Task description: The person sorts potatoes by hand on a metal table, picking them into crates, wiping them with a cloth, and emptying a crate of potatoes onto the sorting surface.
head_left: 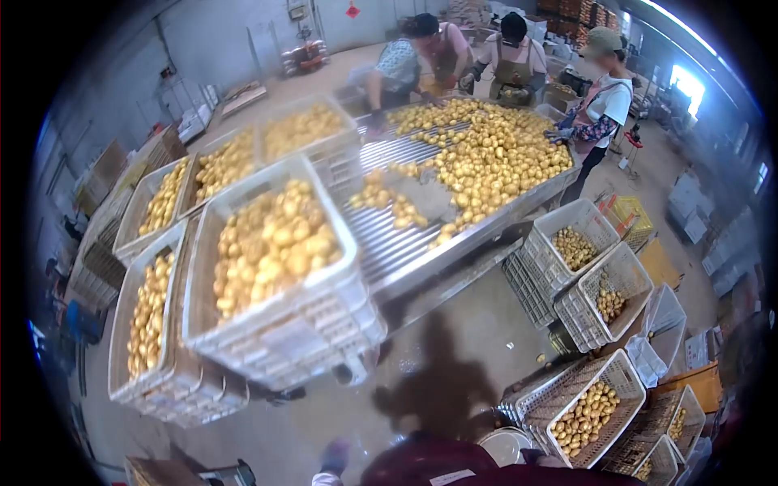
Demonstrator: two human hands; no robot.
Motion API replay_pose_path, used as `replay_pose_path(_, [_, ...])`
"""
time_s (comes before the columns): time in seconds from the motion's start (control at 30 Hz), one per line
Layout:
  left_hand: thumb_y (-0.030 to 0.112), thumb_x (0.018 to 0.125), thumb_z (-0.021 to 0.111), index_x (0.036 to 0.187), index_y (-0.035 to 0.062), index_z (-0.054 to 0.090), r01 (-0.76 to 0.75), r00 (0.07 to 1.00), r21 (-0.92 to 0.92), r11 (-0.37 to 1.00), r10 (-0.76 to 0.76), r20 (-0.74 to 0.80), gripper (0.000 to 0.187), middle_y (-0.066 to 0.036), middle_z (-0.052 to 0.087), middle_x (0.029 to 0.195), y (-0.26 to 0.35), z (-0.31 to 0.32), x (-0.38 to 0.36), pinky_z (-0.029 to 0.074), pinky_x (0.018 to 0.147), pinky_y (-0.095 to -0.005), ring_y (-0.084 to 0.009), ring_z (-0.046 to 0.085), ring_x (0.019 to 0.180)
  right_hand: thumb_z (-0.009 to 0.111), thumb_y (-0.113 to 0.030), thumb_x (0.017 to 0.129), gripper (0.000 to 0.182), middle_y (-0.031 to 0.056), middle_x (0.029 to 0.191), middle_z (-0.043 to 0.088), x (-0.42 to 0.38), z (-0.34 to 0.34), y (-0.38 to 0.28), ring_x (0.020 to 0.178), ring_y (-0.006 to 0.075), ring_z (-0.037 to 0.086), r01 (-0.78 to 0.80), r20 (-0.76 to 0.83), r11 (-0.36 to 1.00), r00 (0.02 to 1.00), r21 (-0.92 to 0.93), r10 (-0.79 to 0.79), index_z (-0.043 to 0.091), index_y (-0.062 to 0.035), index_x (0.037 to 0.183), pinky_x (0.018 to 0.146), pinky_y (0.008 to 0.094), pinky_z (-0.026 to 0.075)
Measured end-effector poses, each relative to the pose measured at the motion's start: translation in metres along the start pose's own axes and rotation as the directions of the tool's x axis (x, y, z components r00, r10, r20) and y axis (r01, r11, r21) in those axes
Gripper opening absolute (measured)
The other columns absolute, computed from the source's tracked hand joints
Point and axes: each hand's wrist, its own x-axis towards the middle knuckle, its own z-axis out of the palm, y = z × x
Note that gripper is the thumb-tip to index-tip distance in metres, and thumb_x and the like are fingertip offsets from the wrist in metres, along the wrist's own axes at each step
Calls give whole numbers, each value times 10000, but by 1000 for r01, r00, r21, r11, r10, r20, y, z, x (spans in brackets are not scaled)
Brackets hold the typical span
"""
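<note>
Low in the view, just left of my dark red clothing, my left hand point(334, 455) shows as a blurred purple shape above a pale cuff. Its fingers are too smeared to make out, and nothing can be seen in it. My right hand is out of view. In front of me, a large white plastic crate point(284, 340) is filled with potatoes point(275, 247). Beyond it stands a metal sorting table point(389, 243) with a slatted top, heaped with more potatoes point(494, 154) toward its right side.
Several potato-filled crates point(134, 405) stand at left. More crates point(632, 389) with fewer potatoes line the right side, near a white bucket point(506, 447). Co-workers point(604, 97) stand around the table's far end. My shadow point(438, 373) falls on the floor ahead.
</note>
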Motion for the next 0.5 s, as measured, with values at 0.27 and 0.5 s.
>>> replay_pose_path(0.27, [246, 967, 617, 1271, 60, 613, -764, 631, -288, 577, 762, -146, 357, -137, 673, 1196, 368, -144, 137, 508, 938, -370, -291, 656, 1066, 441, -269, 982, 332, 179, 1187, 665, 5, -22, -79, 1138, 310, 631, -40, -8, 956, 999, 292, 44, 669, -87, 1140, 969, 440, 488])
replay_pose_path(0.5, [251, 961, 617, 1276, 53, 637, -644, 755, -395, 655, 626, -192, 373, -163, 653, 1257, 490, -127, 267, 473, 1028, -408, -331, 611, 1167, 425, -224, 985, 300, 193, 1131, 670, 63, -128, -107, 1101, 327, 639, 50, -59, 992, 997, 114, -43, 658, -66, 1086, 939, 444, 504])
